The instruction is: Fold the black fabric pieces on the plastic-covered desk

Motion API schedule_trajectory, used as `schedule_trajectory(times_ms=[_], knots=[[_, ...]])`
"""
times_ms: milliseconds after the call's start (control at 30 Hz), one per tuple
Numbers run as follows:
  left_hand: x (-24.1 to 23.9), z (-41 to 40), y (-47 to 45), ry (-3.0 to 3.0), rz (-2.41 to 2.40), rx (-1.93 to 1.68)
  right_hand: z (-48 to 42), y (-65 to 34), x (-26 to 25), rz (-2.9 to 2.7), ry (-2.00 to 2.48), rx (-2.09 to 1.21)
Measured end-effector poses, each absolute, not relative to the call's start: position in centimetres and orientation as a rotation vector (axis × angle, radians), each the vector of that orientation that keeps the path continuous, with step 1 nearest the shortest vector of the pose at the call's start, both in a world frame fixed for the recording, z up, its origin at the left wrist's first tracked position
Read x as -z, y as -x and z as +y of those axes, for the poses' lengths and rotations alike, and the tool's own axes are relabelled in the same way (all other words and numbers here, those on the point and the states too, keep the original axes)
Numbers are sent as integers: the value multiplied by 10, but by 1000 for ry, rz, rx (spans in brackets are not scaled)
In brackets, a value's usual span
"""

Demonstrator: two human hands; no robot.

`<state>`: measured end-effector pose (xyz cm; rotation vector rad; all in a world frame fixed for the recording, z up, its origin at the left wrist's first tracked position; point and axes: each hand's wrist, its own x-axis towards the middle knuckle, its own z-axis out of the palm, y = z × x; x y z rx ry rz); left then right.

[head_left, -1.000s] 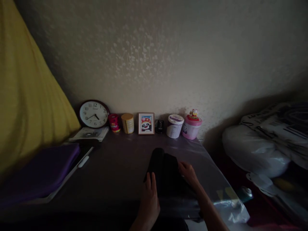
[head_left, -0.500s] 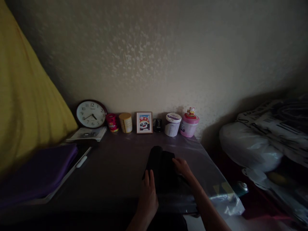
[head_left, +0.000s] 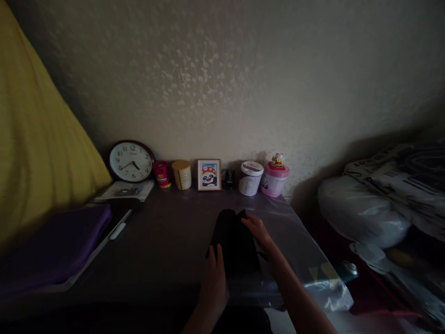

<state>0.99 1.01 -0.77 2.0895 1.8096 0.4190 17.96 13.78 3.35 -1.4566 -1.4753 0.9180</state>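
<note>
Shifting farther up a folded black bundle (head_left: 227, 239) since half a second ago, the right hand (head_left: 257, 231) is gripping its far right corner; the left hand (head_left: 214, 278) is resting extended fingers against its left edge, grip unclear, the bundle lying on the table (head_left: 167, 236).

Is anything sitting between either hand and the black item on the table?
Nothing visible: the left hand is at the near left edge of the black item, and the right hand is at its far right corner. The picture frame and pink tub stand beyond it.
</note>
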Motion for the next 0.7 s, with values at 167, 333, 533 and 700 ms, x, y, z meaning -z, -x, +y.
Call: schedule_trajectory(times_ms=[167,333,533,700], knots=[[4,11,-11,-2083,1825,-377,152,-150,-39,-1501,1468,-914],[0,12,-12,-2050,1875,-309,161,-121,-32,-1540,1518,-915],[13,15,-9,-2043,1834,-476,165,-101,-18,-1612,1666,-821],[18,9,4,-2019,1681,-698,162,-95,-17,-1713,1751,-729]])
